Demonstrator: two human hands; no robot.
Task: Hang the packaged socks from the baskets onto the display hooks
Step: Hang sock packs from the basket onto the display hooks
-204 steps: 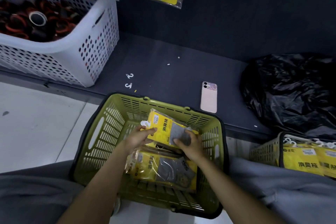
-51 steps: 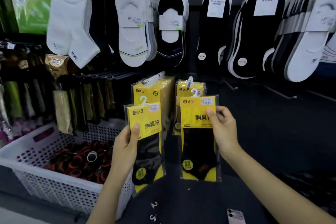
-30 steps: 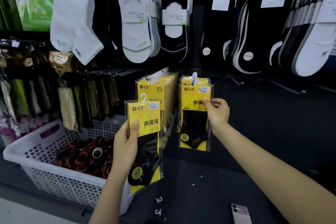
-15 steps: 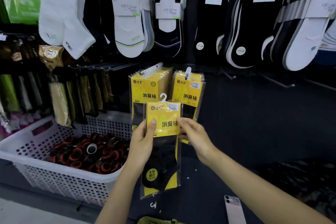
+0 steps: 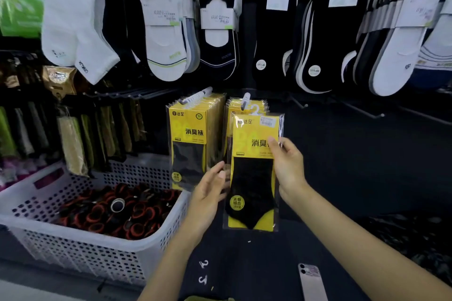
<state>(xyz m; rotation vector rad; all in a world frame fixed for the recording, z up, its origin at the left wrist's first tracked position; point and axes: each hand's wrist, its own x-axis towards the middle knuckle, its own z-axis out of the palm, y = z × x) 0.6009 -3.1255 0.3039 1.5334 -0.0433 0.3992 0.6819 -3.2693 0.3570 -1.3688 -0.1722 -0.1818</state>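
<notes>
A yellow packet of black socks (image 5: 253,168) hangs upright in front of the right display hook (image 5: 245,100), its white hanger just below the hook's tip. My right hand (image 5: 287,166) pinches the packet's right edge with thumb on the front. My left hand (image 5: 210,193) sits by the packet's lower left edge with relaxed fingers, holding nothing. Behind it hangs a stack of like packets (image 5: 234,110). A second stack (image 5: 192,139) fills the left hook (image 5: 199,95).
A white perforated basket (image 5: 80,247) of dark and red rolls stands at the left. A pink phone (image 5: 311,281) and two loose white hangers (image 5: 203,271) lie on the dark shelf. Loose socks hang in rows above. Bare hooks (image 5: 367,111) jut out at the right.
The packet passed from my left hand to my right and rose to the right hook. My left hand let go and dropped beside it.
</notes>
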